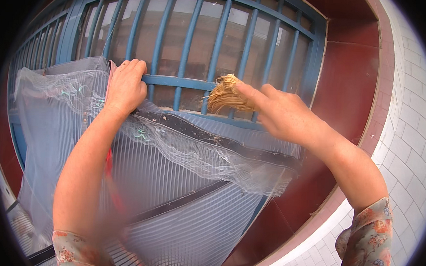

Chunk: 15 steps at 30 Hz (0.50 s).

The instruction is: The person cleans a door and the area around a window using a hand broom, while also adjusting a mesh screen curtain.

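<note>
My left hand [127,86] is closed at the blue horizontal rail [179,82], holding the top of a pale striped mesh curtain [151,155] there. Its fingers are curled over, so the exact grip is hidden. From that hand the curtain's upper part sags to the right, showing a dark strip [198,132] speckled with dirt and a white lace edging [169,145]. In my right hand [285,111] is a small straw brush [227,98], its bristles pointing left and down in front of the window bars.
Blue vertical bars [189,35] stand before the window glass [206,33], which reflects a building. Dark red wall tiles [347,78] frame the window at right. Pale paving [407,163] lies beyond. A red strip [109,164] hangs by the curtain.
</note>
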{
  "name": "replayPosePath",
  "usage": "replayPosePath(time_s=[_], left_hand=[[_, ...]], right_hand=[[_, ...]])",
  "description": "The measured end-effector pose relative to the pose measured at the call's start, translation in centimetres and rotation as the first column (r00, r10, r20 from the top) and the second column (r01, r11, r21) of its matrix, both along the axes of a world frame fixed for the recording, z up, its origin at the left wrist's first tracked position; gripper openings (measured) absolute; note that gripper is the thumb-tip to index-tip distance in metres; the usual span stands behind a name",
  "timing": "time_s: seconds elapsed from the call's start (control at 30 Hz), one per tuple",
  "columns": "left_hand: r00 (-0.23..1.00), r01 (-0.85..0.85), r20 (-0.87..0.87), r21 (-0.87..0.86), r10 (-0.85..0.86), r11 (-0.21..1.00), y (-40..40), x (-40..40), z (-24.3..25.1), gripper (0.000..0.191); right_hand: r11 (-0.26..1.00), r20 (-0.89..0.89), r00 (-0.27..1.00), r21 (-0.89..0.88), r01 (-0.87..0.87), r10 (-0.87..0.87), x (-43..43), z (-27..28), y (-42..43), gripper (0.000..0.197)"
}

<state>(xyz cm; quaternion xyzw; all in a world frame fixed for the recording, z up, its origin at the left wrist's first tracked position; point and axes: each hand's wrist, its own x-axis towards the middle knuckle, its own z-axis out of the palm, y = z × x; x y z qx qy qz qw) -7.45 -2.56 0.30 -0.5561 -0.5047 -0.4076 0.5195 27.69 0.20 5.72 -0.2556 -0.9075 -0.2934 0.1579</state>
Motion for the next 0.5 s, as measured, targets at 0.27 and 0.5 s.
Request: replayPosePath(time_s=[0.27,0.5], left_hand=[[1.0,0.002,-0.014,0.02,-0.002,1.0,-0.1,0.1,-0.3,0.021],[0.998,0.018,-0.057,0.048,-0.015,0.999,0.3,0.0,0.0,0.021]], right_hand=[[0.952,-0.038,0.999,-0.306,-0.02,0.009,4.0,-1.8,2.5,0.067],[0.807,-0.388,0.909,-0.484,-0.338,0.149,1.8,-2.0,4.3,0.062]])
